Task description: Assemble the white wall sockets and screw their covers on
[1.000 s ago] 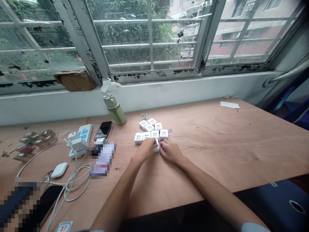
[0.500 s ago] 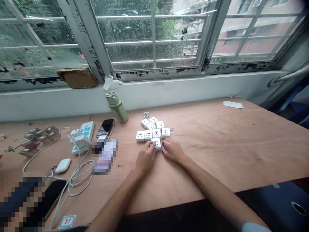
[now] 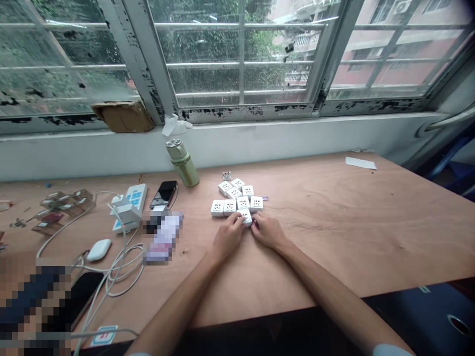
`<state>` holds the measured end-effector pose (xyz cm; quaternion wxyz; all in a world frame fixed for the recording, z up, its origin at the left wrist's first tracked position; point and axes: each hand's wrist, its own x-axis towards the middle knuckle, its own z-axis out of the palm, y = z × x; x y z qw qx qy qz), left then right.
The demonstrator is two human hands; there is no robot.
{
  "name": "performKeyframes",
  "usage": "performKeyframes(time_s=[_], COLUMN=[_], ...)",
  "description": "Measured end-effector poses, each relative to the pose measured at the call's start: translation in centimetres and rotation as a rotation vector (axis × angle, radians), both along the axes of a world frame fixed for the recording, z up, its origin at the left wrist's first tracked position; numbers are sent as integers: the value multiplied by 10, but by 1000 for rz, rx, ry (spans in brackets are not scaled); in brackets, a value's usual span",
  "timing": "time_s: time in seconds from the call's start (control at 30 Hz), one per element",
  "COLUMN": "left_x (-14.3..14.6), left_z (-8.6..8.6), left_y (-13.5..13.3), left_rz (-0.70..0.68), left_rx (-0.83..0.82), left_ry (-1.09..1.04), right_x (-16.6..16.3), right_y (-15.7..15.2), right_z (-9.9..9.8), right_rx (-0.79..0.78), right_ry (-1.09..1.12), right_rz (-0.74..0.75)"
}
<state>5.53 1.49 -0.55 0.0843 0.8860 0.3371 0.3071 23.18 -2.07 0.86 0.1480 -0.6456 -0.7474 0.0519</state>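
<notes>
A small white wall socket [image 3: 245,216] with dark slots sits at the near end of a cluster of similar sockets. My left hand [image 3: 228,232] grips it from the left, thumb and fingers on its edge and top. At its right lower corner, my right hand [image 3: 268,229] is closed with curled fingers; its fingertips are hidden, so what they pinch cannot be made out. Just beyond is a row of several sockets [image 3: 229,206], with more sockets [image 3: 234,192] grouped behind. Farther back lies a small metallic socket part [image 3: 226,175]. A thin purplish item [image 3: 264,198] pokes out at the right.
A green bottle [image 3: 183,165] stands by the wall. To the left are a phone [image 3: 164,194], a power strip [image 3: 135,199] with chargers, a white earbud case [image 3: 99,250], and looped cables [image 3: 124,267]. A paper strip [image 3: 360,162] lies at far right.
The view has shifted slightly, moving the scene a little to the right. The gripped socket appears turned somewhat, and my right fingers are closer to its corner.
</notes>
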Motion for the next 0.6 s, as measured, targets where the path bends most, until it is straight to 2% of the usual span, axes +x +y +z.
performKeyframes(time_s=[0.33,0.5,0.6], left_x=[1,3,3], left_z=[-1,1,2], left_y=[-2,-6,-5], left_rz=[1,81,168], left_rx=[-29,-50,-45], left_ry=[-38,-60,-63], right_x=[-1,2,11], right_y=[0,7,18], right_z=[-5,-2,9], right_rx=[66,225,314], right_ry=[97,164,106], right_rz=[-24,-123,-86])
